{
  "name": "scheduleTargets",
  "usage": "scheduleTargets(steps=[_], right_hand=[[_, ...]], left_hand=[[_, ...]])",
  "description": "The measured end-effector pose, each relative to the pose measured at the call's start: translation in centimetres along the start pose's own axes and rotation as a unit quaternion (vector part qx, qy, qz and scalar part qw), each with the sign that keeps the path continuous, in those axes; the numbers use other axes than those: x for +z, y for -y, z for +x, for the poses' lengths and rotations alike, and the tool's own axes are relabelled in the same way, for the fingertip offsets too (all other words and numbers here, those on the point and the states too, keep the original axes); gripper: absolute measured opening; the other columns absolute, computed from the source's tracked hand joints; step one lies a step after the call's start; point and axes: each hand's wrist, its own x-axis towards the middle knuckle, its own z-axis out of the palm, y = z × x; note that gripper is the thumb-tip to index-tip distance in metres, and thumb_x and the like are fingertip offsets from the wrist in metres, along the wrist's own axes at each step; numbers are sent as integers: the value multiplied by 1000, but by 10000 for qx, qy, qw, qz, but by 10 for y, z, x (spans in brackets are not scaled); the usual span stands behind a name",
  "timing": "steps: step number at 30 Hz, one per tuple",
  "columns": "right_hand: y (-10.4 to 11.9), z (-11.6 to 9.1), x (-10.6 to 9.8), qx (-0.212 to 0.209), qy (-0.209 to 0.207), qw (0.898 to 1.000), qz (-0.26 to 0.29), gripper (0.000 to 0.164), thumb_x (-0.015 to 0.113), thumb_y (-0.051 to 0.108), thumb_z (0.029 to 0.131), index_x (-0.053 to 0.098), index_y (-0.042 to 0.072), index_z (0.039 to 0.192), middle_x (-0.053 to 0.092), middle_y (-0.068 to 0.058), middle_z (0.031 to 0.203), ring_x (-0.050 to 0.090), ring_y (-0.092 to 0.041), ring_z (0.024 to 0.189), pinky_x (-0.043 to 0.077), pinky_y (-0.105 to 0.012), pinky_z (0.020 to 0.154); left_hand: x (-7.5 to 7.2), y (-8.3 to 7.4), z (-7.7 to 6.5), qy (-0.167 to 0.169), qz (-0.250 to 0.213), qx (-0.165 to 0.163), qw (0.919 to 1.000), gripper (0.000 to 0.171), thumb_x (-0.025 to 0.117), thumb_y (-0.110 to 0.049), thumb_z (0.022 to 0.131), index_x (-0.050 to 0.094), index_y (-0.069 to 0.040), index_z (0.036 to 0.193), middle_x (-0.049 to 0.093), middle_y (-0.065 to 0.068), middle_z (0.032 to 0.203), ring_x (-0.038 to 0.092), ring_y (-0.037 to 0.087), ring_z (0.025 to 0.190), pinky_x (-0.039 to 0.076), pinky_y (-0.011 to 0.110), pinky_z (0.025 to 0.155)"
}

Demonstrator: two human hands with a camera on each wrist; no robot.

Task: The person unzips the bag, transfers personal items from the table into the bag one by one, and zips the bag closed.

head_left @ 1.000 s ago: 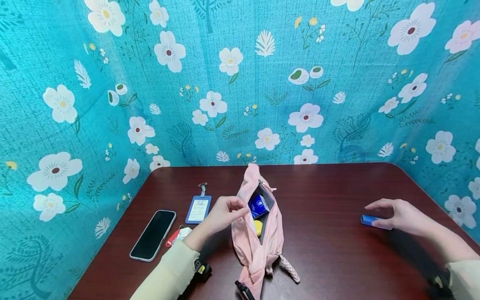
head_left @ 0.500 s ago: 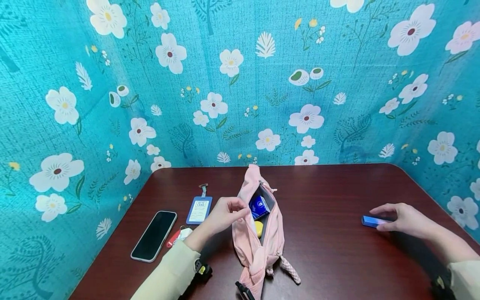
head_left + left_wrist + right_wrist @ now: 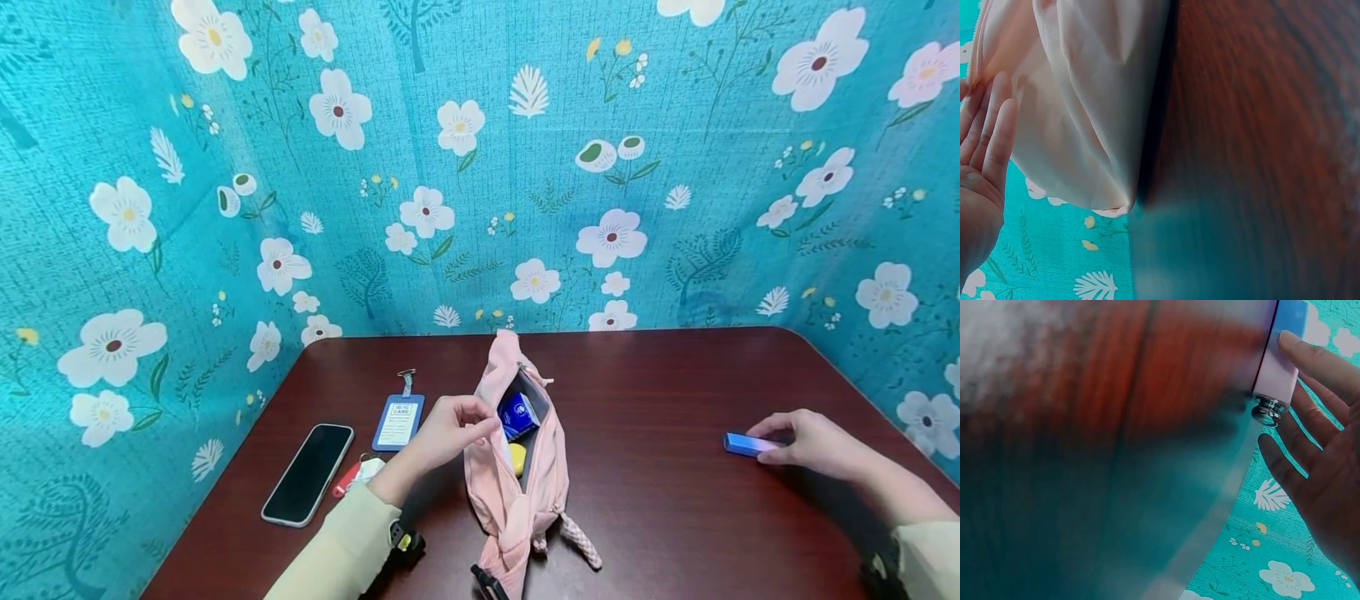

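Observation:
A pink waist bag [image 3: 552, 467] lies in the middle of the table with its zip opening spread. Inside show a dark blue packet [image 3: 519, 415] and a yellow rounded thing [image 3: 517, 458]. My left hand [image 3: 456, 429] pinches the left edge of that opening; the left wrist view shows its fingers against the bag's cloth [image 3: 1085, 112]. Far to the right, my right hand [image 3: 813, 446] pinches a slim stick [image 3: 742, 444] between thumb and fingers. In the right wrist view the stick [image 3: 1279, 369] fades from blue to pale pink and ends in a silver knob.
Left of the bag lie a phone [image 3: 307, 475], a blue ID card holder [image 3: 399, 422] with a clip, and a red and white keyring item [image 3: 358, 475] partly behind my left forearm. A braided cord [image 3: 580, 540] and black buckle [image 3: 489, 582] trail from the bag. Flowered cloth hangs behind the table [image 3: 645, 392].
My right hand's fingers have come down and closed onto the stick, which lies nearly where it was. The left hand keeps holding the bag's edge.

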Motion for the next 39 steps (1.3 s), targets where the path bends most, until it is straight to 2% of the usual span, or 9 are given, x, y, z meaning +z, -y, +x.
scheduleTargets(steps=[5, 12, 18, 23, 26, 33, 39], right_hand=[[-1, 0, 1, 8, 4, 10000, 49, 35, 82, 23, 76, 72, 3, 103, 68, -9, 96, 56, -23, 84, 49, -28, 64], [-3, 0, 3, -97, -42, 9999, 4, 33, 82, 23, 76, 72, 4, 102, 68, -7, 94, 56, -20, 81, 49, -27, 63], [0, 0, 2, -100, -123, 9999, -26, 32, 81, 23, 78, 72, 4, 102, 68, -6, 95, 55, -17, 80, 49, -28, 64], [7, 0, 0, -77, -148, 9998, 82, 33, 80, 22, 80, 71, 3, 105, 67, -8, 97, 55, -21, 82, 50, -28, 63], [10, 1, 0, -200, -234, 9995, 62, 32, 80, 22, 80, 71, 3, 104, 68, -7, 95, 55, -18, 79, 50, -26, 62], [22, 4, 0, -477, -367, 9982, 33, 30, 80, 22, 80, 72, 6, 104, 68, -4, 94, 54, -12, 76, 50, -26, 61], [34, 9, 1, -619, -491, 9968, 138, 30, 80, 22, 81, 72, 6, 104, 68, -2, 93, 55, -11, 73, 50, -26, 59]], left_hand=[[0, 1, 0, 2, 29, 65, 10000, 9, 67, -6, 91, 71, 2, 93, 69, 6, 84, 59, 13, 76, 53, 26, 69], [1, 3, 0, 18, -27, 39, 10000, 9, 67, -6, 92, 71, 2, 94, 68, 6, 84, 60, 13, 74, 56, 41, 69], [0, 1, 0, 0, 47, 80, 10000, 10, 67, -5, 91, 70, 3, 94, 69, 6, 84, 60, 13, 76, 55, 30, 70], [0, 1, 1, 1, 20, 74, 10000, 10, 67, -5, 91, 70, 3, 94, 68, 6, 84, 59, 13, 76, 55, 30, 68], [0, 2, 1, 0, 9, 95, 10000, 10, 67, -5, 91, 70, 3, 94, 68, 6, 83, 59, 13, 76, 55, 30, 68], [0, 3, 1, 39, -77, 173, 9998, 10, 66, -5, 91, 70, 4, 94, 68, 7, 83, 61, 18, 74, 56, 46, 68], [0, 3, 2, 37, -70, 177, 9998, 9, 67, -5, 91, 70, 3, 94, 68, 6, 83, 60, 15, 74, 56, 48, 68]])
